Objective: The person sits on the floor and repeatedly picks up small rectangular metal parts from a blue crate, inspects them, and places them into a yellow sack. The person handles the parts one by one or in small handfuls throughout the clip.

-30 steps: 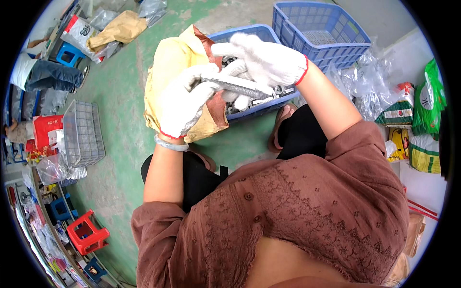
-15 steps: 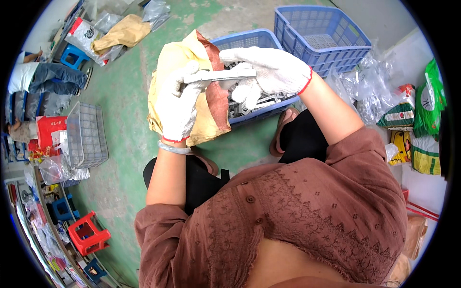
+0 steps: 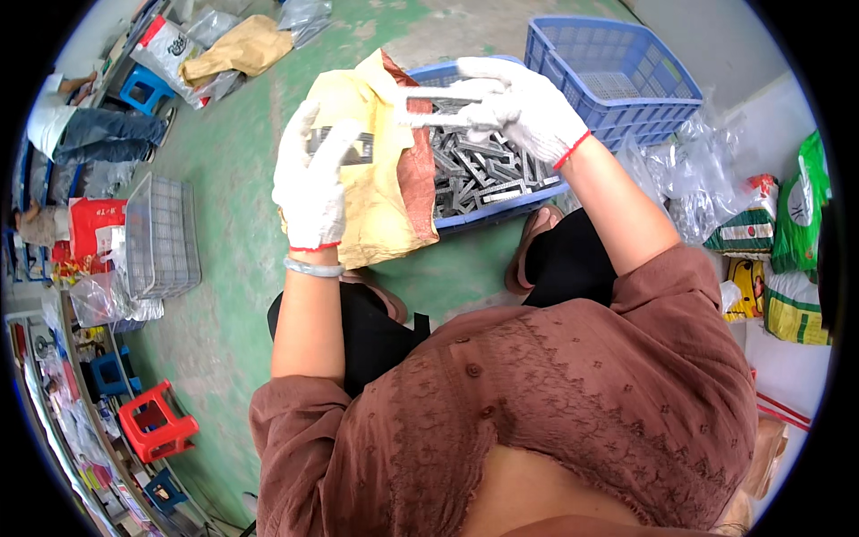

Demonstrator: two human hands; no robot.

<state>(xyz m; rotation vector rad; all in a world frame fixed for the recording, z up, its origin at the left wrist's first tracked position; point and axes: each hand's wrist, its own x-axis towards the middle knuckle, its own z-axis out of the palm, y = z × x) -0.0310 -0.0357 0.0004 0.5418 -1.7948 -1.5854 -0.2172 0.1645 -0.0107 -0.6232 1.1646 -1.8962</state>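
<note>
My right hand (image 3: 528, 112), in a white knit glove with a red cuff, has its fingers closed on a light grey metal bracket (image 3: 438, 120). Two parallel arms of the piece appear to reach left toward the sack, smeared a little by motion. My left hand (image 3: 310, 188), gloved the same way, is at the left side of a yellow woven sack (image 3: 385, 210) with a reddish-brown side. Its thumb and fingers are spread apart, and a dark grey patch (image 3: 360, 148) shows beyond them at the sack. Many grey metal brackets (image 3: 488, 170) lie heaped in a blue crate (image 3: 488, 215) beside the sack.
A second blue crate (image 3: 617, 112) stands at the far right, with clear plastic bags (image 3: 707, 174) and filled bags along the wall. To the left are a grey crate (image 3: 161, 237), a red stool (image 3: 157, 421) and laden shelves. Another person (image 3: 98, 121) is at far left.
The bracket has left my left hand, whose fingers have spread. My right hand keeps hold of it and has shifted slightly right, uncovering more of the heap in the crate.
</note>
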